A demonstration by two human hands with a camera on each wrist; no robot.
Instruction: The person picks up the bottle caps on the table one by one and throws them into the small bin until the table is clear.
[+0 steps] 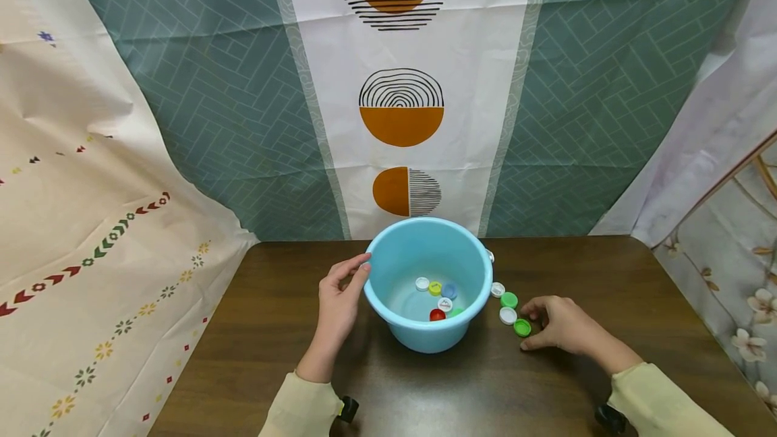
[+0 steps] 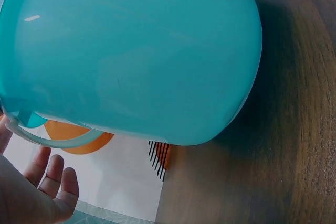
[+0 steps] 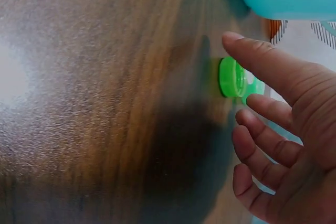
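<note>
Small dark marks are borne by a white cap (image 1: 445, 304) and a yellow cap (image 1: 435, 288) inside the light-blue basin (image 1: 427, 339), at the centre of the head view, but they are too small to be read. The basin's rim is pinched at its left by the thumb and forefinger of the left hand (image 1: 338, 303), whose other fingers are spread loosely in the left wrist view. The right hand (image 1: 561, 322), right of centre, is held with thumb and fingers apart around a green cap (image 1: 522, 328); whether it is touched cannot be told. That cap ends a short row of green and white caps on the worktop (image 1: 291, 288), just right of the basin. In the basin, a red cap (image 1: 437, 315) is partly hidden by the near wall. A patterned cloth (image 1: 400, 154) is hung behind, across the upper frame.
</note>
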